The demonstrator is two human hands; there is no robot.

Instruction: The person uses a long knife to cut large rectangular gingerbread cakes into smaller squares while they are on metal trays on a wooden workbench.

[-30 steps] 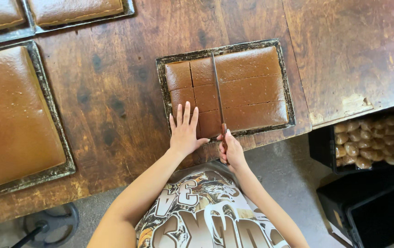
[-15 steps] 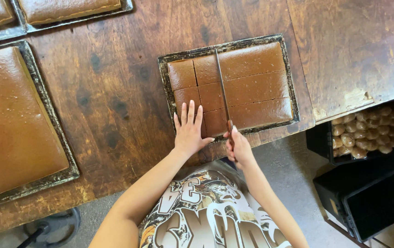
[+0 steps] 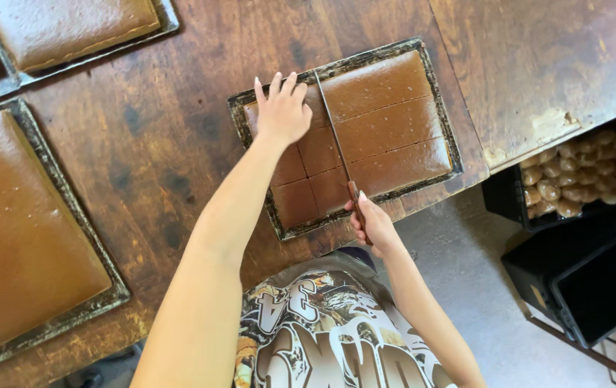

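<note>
On the dark, worn wooden counter (image 3: pixel 178 122), the left hand (image 3: pixel 281 111) pressed flat, fingers spread, at 10 o'clock of the rectangular metal tray of brown slab (image 3: pixel 387 129), while the right hand (image 3: pixel 371 224) gripped the long knife (image 3: pixel 333 133), best drawn straight.

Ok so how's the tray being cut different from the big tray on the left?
The tray being cut holds a slab scored into pieces; the big left tray holds one smooth, unbroken slab. The cut tray is smaller. The left hand presses on the cut slab and the right hand holds a knife across it; nothing touches the left tray. Both are dark, rectangular and filled with glossy brown slab.
</note>
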